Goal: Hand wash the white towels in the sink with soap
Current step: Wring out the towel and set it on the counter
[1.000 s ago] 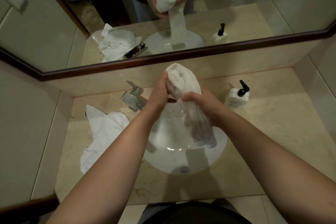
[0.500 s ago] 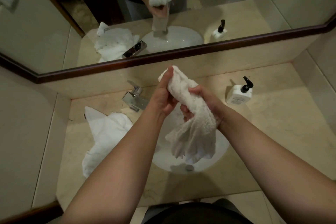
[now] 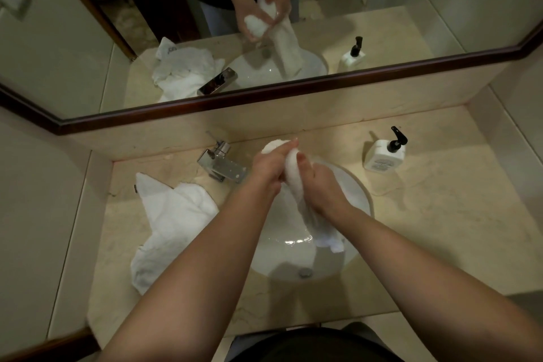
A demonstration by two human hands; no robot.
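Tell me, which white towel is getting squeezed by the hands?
The rolled towel over the sink, gripped by the left hand and right hand. The other towel lies untouched on the counter.

You won't find any text you can read here. The soap bottle [image 3: 383, 156] at the far right of the counter [image 3: 440, 229] carries a label with what may be printed lines, but they are too small and blurred to make out.
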